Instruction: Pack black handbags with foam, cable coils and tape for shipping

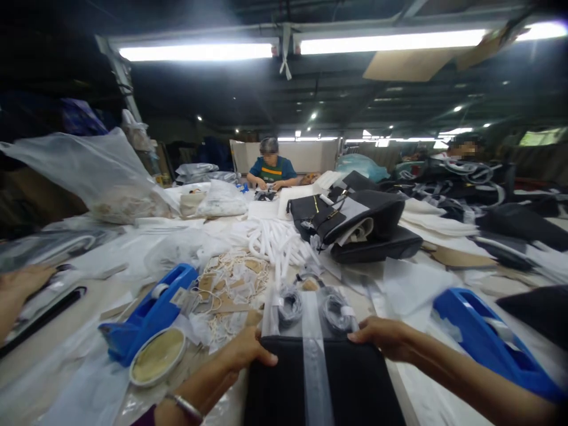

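My left hand (pixel 245 351) grips the top left corner of a flat black piece (pixel 284 384) that lies in front of me, thumb on top and fingers curled under its edge. My right hand (pixel 381 335) holds the top right corner the same way. A clear strip of tape (pixel 316 367) runs down the middle of the black piece. Just beyond its top edge lies a clear plastic pouch (pixel 310 307) with two dark coiled straps inside.
A blue tape dispenser (pixel 148 316) and a round tin (pixel 157 357) stand at my left, another blue dispenser (pixel 488 340) at my right. Paper tags, white tubes (pixel 277 242) and black bags (pixel 355 225) fill the table. Another person's hand (pixel 20 287) shows at far left; a co-worker (pixel 271 168) sits opposite.
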Available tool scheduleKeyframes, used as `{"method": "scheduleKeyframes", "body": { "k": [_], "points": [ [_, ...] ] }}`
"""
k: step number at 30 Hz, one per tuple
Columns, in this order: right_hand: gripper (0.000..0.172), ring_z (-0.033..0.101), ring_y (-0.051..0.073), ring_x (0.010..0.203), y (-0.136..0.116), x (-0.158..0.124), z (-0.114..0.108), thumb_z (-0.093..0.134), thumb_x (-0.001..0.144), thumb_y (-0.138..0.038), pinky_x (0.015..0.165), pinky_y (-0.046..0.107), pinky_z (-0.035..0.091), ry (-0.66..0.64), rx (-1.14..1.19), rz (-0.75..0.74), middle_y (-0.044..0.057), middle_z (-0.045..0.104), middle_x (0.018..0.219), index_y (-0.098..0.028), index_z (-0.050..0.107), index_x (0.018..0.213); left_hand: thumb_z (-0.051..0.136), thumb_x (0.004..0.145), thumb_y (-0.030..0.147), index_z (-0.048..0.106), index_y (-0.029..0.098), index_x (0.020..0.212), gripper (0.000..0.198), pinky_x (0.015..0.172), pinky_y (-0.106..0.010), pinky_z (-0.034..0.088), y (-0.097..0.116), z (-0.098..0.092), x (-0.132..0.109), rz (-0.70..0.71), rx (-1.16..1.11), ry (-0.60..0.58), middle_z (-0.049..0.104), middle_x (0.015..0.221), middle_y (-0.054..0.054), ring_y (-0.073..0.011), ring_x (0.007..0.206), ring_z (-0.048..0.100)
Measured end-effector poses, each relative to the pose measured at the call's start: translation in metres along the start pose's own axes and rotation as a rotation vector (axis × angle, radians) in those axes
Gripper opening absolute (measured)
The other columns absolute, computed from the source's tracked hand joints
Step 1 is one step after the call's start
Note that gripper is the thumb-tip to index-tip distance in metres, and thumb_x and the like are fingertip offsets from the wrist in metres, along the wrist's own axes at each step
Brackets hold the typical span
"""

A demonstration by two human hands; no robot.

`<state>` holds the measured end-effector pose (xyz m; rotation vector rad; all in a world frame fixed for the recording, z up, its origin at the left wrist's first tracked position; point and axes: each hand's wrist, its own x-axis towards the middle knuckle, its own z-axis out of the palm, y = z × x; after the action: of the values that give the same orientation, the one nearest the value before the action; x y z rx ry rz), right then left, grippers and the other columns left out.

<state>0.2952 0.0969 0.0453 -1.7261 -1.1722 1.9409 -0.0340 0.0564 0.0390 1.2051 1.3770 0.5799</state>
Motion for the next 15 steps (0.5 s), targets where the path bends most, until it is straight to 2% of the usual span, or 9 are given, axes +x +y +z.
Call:
{"method": "scheduleKeyframes", "body": {
  "k": [3,5,8,10,12,13,14,15],
  "points": [
    [0.017,0.069,0.024,0.074,0.005,-0.008,0.008,0.074,0.05,-0.027,0.074,0.03,0.054,-0.111,0.108,-0.077,0.011,0.069,0.073,-0.019,0.064,0.062,0.076,0.047,0.017,0.065,0.019,0.079,0.034,0.086,-0.045,0.051,-0.008,0.002,0.005,-0.018,0.0,0.077,0.071,0.081,-0.002,-0.0296,0.091,0.066],
    [0.019,0.07,0.027,0.083,0.002,-0.014,0.01,0.074,0.05,-0.029,0.083,0.032,0.053,-0.18,0.139,-0.132,0.012,0.07,0.076,-0.02,0.067,0.066,0.076,0.045,0.014,0.064,0.019,0.082,0.04,0.088,-0.044,0.05,-0.006,-0.001,0.007,-0.019,-0.007,0.126,0.071,0.084,-0.001,-0.0295,0.095,0.066],
    [0.026,0.07,0.028,0.089,-0.022,-0.014,0.01,0.077,0.051,-0.03,0.089,0.035,0.052,-0.182,0.17,-0.205,0.011,0.072,0.083,-0.02,0.07,0.074,0.074,0.046,0.015,0.062,0.02,0.083,0.039,0.086,-0.043,0.052,0.019,-0.018,0.008,0.017,-0.032,0.14,0.071,0.082,0.0,-0.0284,0.093,0.067],
    [0.032,0.07,0.026,0.088,-0.055,-0.005,0.01,0.078,0.053,-0.028,0.087,0.034,0.053,-0.138,0.178,-0.244,0.011,0.073,0.09,-0.018,0.07,0.082,0.071,0.049,0.017,0.062,0.02,0.085,0.037,0.086,-0.042,0.051,0.05,-0.044,0.012,0.089,-0.03,0.143,0.072,0.084,0.0,-0.0272,0.091,0.067],
    [0.033,0.07,0.022,0.082,-0.101,0.011,0.016,0.078,0.055,-0.023,0.082,0.03,0.054,-0.076,0.156,-0.309,0.011,0.072,0.091,-0.014,0.069,0.086,0.071,0.047,0.019,0.063,0.019,0.084,0.038,0.088,-0.042,0.05,0.085,-0.081,0.023,0.144,-0.023,0.233,0.073,0.087,-0.002,-0.0277,0.093,0.067],
    [0.029,0.069,0.02,0.077,-0.127,0.02,0.022,0.076,0.058,-0.021,0.079,0.028,0.055,-0.053,0.124,-0.355,0.01,0.072,0.088,-0.013,0.067,0.085,0.072,0.044,0.018,0.063,0.018,0.085,0.042,0.089,-0.04,0.049,0.102,-0.103,0.032,0.159,-0.043,0.29,0.073,0.086,-0.002,-0.0277,0.094,0.067],
    [0.023,0.068,0.017,0.07,-0.154,0.031,0.03,0.073,0.061,-0.019,0.075,0.027,0.055,-0.023,0.084,-0.4,0.009,0.072,0.082,-0.013,0.066,0.081,0.073,0.042,0.02,0.063,0.017,0.083,0.042,0.087,-0.039,0.05,0.117,-0.126,0.043,0.169,-0.054,0.3,0.073,0.084,-0.003,-0.0281,0.091,0.067],
    [0.015,0.065,0.015,0.064,-0.182,0.043,0.038,0.07,0.063,-0.017,0.071,0.026,0.055,0.01,0.013,-0.461,0.007,0.069,0.073,-0.013,0.063,0.076,0.074,0.041,0.022,0.064,0.015,0.079,0.04,0.082,-0.038,0.052,0.131,-0.148,0.056,0.167,-0.039,0.253,0.073,0.08,-0.005,-0.0281,0.085,0.068]
  ]
}}
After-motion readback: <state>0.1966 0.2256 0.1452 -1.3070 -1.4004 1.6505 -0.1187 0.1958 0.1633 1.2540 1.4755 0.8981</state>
